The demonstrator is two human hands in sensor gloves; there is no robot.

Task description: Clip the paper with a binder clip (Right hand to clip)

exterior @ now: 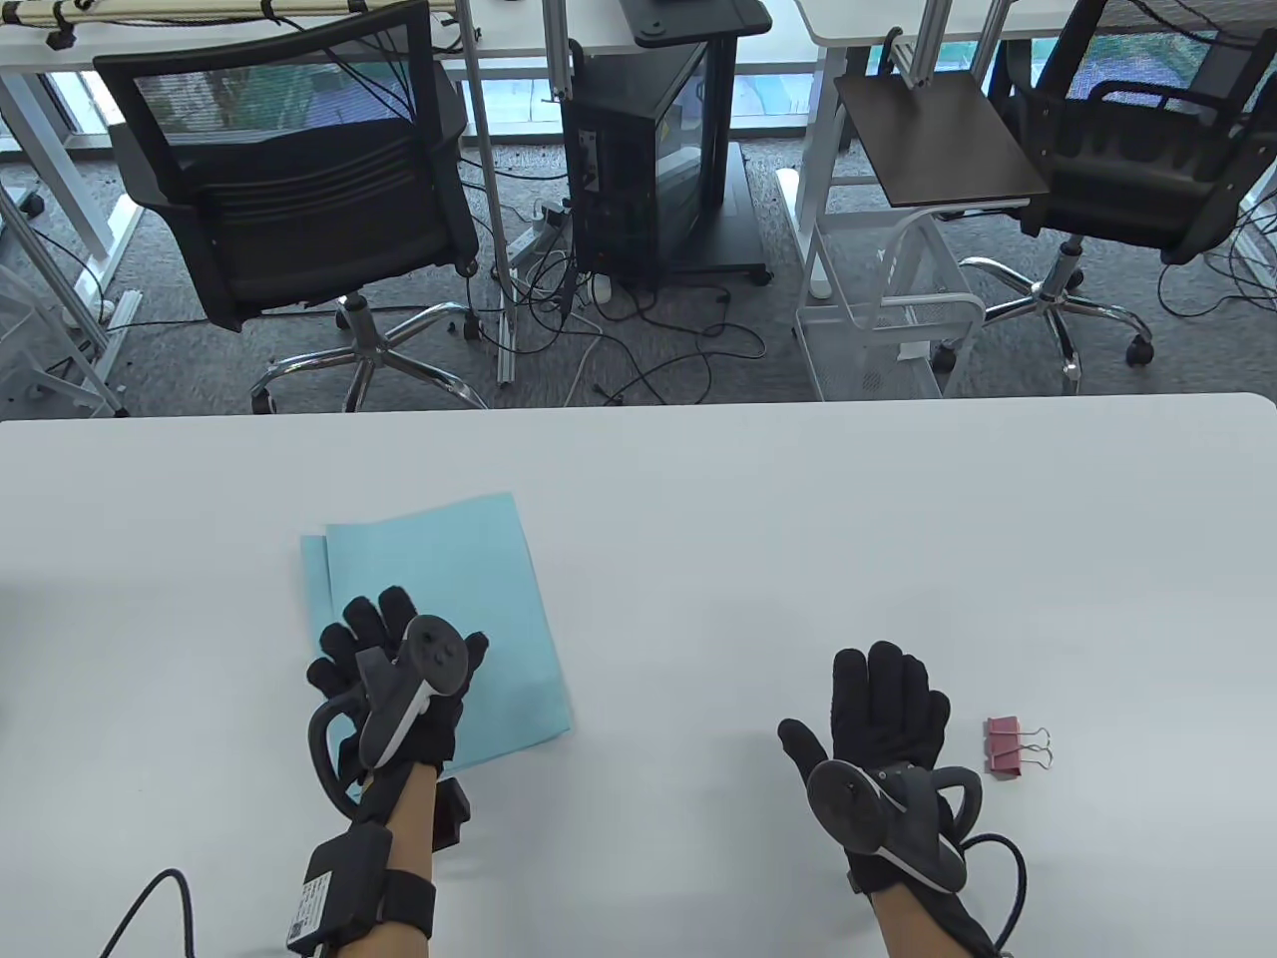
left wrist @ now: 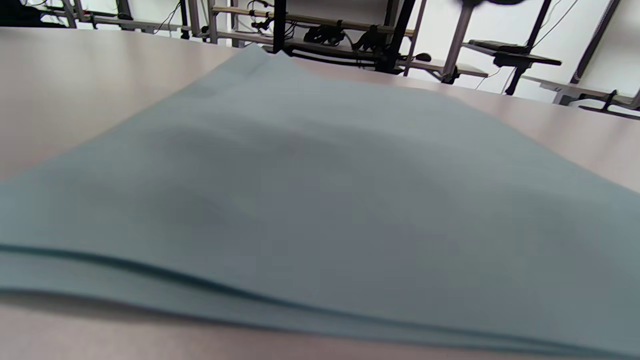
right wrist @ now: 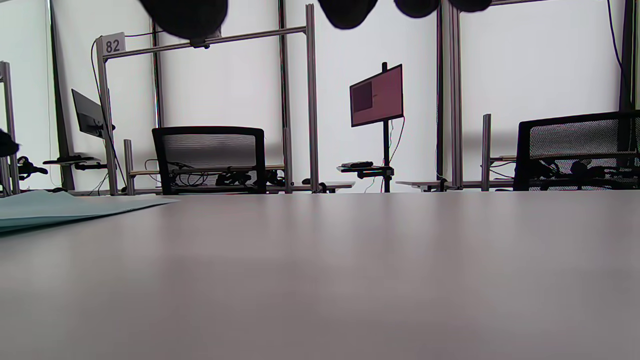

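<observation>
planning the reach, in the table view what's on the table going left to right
left hand resting on the blue paper → right hand flat on the table → pink binder clip

Between your two hands the desk point(exterior: 698, 559) lies bare, so either one can sweep across there unhindered. Your left hand point(exterior: 399, 689) rests on the near part of the blue paper point(exterior: 449, 579), leaving its far half uncovered. Just beside your right hand point(exterior: 883, 728), on its outer side, lies the pink binder clip point(exterior: 1008, 745), apart from the glove, with bare desk beyond it.
</observation>
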